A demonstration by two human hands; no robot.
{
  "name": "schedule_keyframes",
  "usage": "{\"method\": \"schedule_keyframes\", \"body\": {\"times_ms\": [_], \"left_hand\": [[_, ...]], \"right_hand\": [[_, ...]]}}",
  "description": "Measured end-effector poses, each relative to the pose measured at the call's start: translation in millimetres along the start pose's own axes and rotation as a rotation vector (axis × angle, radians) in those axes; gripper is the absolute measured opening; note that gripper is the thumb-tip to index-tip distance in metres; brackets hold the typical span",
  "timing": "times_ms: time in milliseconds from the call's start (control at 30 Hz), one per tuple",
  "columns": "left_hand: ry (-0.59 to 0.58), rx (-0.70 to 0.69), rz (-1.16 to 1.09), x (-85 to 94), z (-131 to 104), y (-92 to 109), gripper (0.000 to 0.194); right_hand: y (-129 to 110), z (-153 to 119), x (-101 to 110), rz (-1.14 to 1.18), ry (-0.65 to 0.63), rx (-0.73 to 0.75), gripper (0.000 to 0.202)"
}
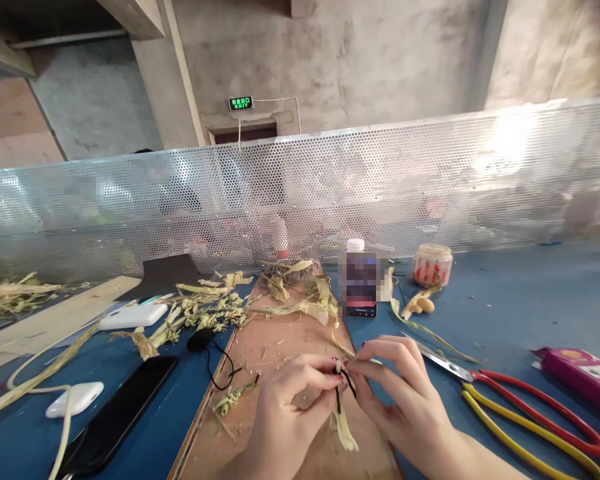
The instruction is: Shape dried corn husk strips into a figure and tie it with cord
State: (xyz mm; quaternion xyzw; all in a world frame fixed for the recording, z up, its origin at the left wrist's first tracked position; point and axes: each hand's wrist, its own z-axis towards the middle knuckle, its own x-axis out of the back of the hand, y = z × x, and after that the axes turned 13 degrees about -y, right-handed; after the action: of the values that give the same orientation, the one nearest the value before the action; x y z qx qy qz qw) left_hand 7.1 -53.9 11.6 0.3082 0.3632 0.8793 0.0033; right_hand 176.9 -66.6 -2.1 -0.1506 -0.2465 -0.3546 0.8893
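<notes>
My left hand (300, 397) and my right hand (400, 387) meet over a brown wooden board (260, 363). Thumb and fingers of both are pinched together around a thin black cord (349, 383), at the top of a pale dried husk strip (347, 433) that hangs below. The exact spot where cord and husk join is partly hidden by my fingertips. Left of my hands, a small bound bundle of greenish dried plant (230, 399) lies on the board. A dark spool-like lump (200, 340) with loose black cord rests at the board's left edge.
Pliers (470, 377) with red and yellow handles lie right, near a purple package (580, 373). Behind stand a jar (433, 265) and a white-capped bottle (356, 245). A black phone (125, 413), white earbud case (75, 400) and dried husks (210, 310) lie left. Perforated metal screen (300, 193) spans the back.
</notes>
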Motion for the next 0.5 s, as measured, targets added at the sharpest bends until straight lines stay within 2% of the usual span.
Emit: {"method": "schedule_keyframes", "body": {"times_ms": [167, 300, 500], "left_hand": [[0.012, 0.067, -0.079, -0.2, -0.4, -4.2, 0.011], [0.037, 0.11, -0.126, 0.2, 0.8, -5.7, 0.009], [0.053, 0.103, -0.15, 1.0, 3.6, -3.9, 0.009]], "right_hand": [[5.2, 4.1, 2.5, -0.04, 0.095, -0.102, 0.016], [18.8, 3.9, 0.1, -0.145, 0.0, -0.182, 0.012], [18.6, 1.7, 3.9, -0.057, -0.201, 0.067, 0.028]]}}
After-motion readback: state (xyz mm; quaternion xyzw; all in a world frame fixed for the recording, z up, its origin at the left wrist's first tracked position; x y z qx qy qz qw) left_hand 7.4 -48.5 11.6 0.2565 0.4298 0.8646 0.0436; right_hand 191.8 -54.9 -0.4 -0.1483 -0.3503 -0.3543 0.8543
